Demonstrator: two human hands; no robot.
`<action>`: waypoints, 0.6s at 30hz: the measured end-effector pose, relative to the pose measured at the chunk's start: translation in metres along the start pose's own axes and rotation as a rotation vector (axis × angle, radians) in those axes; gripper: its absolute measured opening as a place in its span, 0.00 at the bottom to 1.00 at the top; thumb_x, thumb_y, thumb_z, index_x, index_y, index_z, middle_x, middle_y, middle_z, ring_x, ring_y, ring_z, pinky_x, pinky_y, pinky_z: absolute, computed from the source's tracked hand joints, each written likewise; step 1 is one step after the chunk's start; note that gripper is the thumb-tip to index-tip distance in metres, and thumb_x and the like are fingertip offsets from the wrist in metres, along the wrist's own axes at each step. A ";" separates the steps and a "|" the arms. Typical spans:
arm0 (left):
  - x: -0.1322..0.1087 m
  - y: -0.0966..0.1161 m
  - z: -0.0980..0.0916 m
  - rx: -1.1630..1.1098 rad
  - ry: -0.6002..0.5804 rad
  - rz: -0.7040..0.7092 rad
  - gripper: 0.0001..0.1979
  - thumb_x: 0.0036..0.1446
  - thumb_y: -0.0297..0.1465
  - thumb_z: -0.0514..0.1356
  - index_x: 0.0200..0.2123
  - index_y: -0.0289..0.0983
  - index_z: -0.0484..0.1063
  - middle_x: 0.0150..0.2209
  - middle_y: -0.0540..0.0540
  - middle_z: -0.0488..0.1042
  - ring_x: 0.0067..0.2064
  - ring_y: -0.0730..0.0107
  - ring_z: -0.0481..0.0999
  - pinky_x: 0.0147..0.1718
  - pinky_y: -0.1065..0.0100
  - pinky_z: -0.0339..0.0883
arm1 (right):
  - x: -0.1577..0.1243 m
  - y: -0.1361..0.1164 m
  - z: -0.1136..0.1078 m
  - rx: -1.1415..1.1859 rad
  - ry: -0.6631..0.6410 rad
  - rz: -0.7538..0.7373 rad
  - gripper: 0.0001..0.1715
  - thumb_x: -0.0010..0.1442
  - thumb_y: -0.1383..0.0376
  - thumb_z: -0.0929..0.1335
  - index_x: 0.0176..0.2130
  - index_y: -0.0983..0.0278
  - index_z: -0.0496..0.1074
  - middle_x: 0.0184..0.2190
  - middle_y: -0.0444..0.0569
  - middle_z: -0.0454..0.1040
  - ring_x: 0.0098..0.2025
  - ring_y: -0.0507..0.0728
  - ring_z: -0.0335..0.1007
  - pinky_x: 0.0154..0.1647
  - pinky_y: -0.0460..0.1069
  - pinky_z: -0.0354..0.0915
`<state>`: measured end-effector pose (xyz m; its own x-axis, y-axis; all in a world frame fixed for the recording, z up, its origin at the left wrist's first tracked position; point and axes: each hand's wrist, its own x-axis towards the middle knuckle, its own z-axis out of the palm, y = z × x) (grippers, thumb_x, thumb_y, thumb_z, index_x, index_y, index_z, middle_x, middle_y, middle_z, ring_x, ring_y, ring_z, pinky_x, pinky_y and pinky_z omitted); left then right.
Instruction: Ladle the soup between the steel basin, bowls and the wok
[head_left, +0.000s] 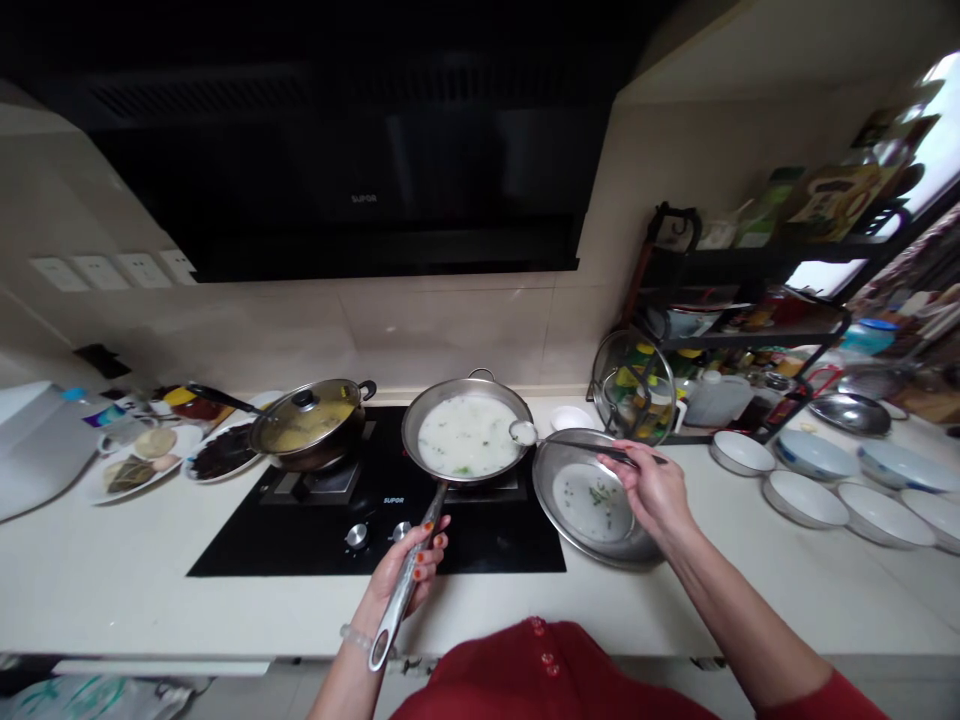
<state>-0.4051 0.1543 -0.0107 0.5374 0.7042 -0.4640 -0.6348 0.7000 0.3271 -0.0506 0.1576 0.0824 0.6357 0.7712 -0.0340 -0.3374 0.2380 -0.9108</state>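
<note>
Ladling in hand: left hand closed on the pan handle, right hand gripping the ladle, scoop at the pan's rim beside the white soup, steel bowl just beside on the table, and crossing, I'd say, needs a level ladle.

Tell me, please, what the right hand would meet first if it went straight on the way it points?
Likely the pan: the right hand, over the bowl, points left along its ladle toward the pan's rim, though height is unclear.
</note>
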 end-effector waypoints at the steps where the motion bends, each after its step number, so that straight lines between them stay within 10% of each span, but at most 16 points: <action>1: 0.000 0.000 0.000 0.005 -0.001 -0.001 0.19 0.59 0.27 0.56 0.54 0.30 0.61 0.29 0.50 0.63 0.19 0.88 0.58 0.12 0.86 0.52 | -0.001 -0.004 -0.008 0.000 0.022 -0.011 0.06 0.39 0.67 0.73 0.23 0.64 0.73 0.27 0.48 0.77 0.25 0.59 0.76 0.33 0.55 0.75; 10: -0.002 0.000 0.002 -0.021 0.012 0.003 0.17 0.61 0.26 0.52 0.54 0.31 0.61 0.28 0.50 0.62 0.18 0.87 0.58 0.11 0.85 0.53 | -0.021 0.014 -0.087 -0.366 0.121 -0.116 0.14 0.46 0.58 0.71 0.31 0.65 0.73 0.24 0.49 0.77 0.26 0.59 0.76 0.32 0.53 0.74; 18: -0.004 0.001 0.006 -0.042 0.027 -0.017 0.17 0.62 0.26 0.50 0.54 0.31 0.60 0.29 0.50 0.62 0.17 0.87 0.58 0.11 0.85 0.54 | -0.052 0.050 -0.133 -0.915 -0.383 -0.788 0.12 0.55 0.63 0.66 0.39 0.60 0.75 0.36 0.53 0.79 0.40 0.62 0.77 0.44 0.58 0.73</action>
<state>-0.4047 0.1527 -0.0036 0.5332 0.6885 -0.4916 -0.6489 0.7057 0.2845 -0.0082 0.0509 -0.0166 0.1523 0.7643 0.6266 0.7391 0.3328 -0.5857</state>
